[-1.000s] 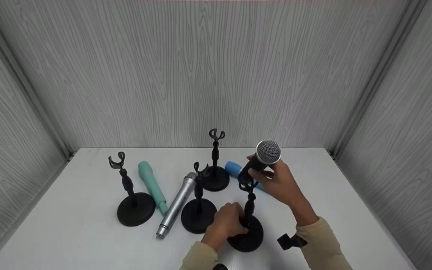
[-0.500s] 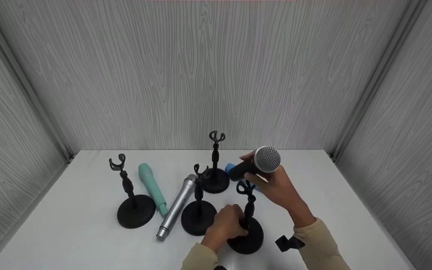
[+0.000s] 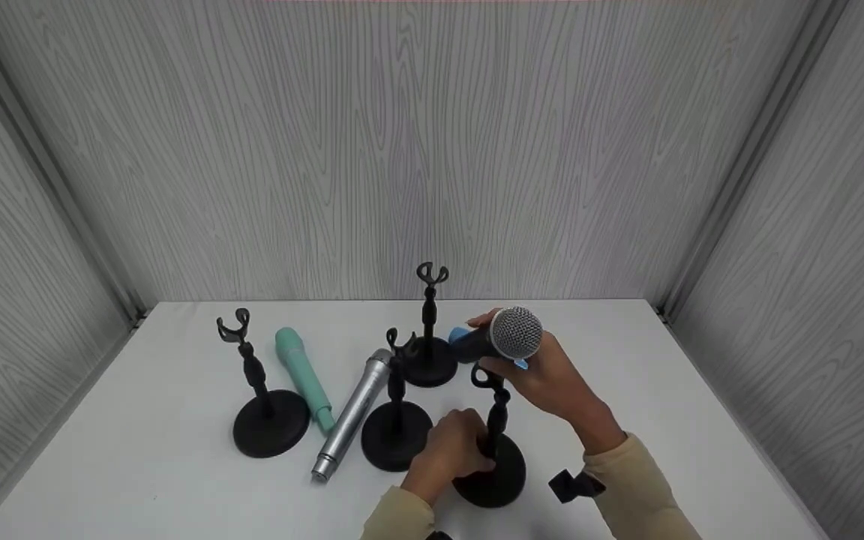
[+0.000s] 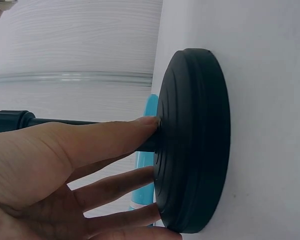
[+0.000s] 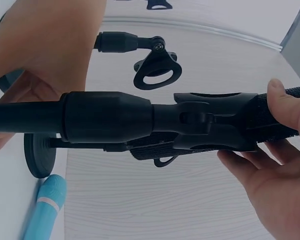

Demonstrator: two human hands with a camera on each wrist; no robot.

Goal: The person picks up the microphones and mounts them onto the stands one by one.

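Near the front right stands a black microphone stand (image 3: 503, 480), its round base flat on the table. My left hand (image 3: 451, 446) grips it low, thumb and fingers on either side of the pole and fingertips against the base (image 4: 195, 145). Above it, my right hand (image 3: 548, 379) holds a black microphone (image 3: 516, 332) with a silver mesh head, thumb on one side of the body and fingers on the other. The microphone is tilted, mesh head toward me. From the right wrist, the stand's clip (image 5: 215, 122) overlaps the microphone body.
Three more black stands with bare clips stand left (image 3: 271, 424), centre (image 3: 398, 435) and behind (image 3: 432, 364). A green microphone (image 3: 304, 379) and a silver microphone (image 3: 353, 412) lie between them. A blue microphone (image 3: 459, 334) lies mostly hidden behind my right hand. Grey panels (image 3: 402, 150) enclose the table.
My right hand has moved slightly left and down, and the microphone has tipped from steeply slanted toward level above the clip. My left hand stays on the stand.
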